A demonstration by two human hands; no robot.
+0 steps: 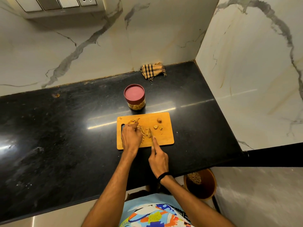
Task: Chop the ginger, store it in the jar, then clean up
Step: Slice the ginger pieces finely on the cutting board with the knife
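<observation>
Step in hand: chopping, first of three; storing and cleaning not yet begun.

- Cutting board (164, 136): wooden, flat on the black worktop (65, 128), near its front edge.
- Ginger strips (144, 131): loose heap on the board's left half, between the two hands.
- Ginger chunks (159, 120): a few uncut lumps on the board's right half, apart from the heap.
- Left hand (131, 136): knuckles up, fingers curled down onto the strips, pinning them in place.
- Right hand (158, 159): closed round the knife (152, 140), forefinger laid straight along its back; blade points away from the body, tip in the heap. Dark band at the wrist.
- Jar (134, 97): just behind the board, upright, red lid on, yellowish contents already inside.
- Checked cloth (153, 70): bunched against the back wall.
- Bin (200, 184): on the floor, below the worktop edge.

Next move, by judgement: cut across the pinned strips with left fingertips tucked clear of the blade; chunks need cutting too, and the lid must come off before filling.
</observation>
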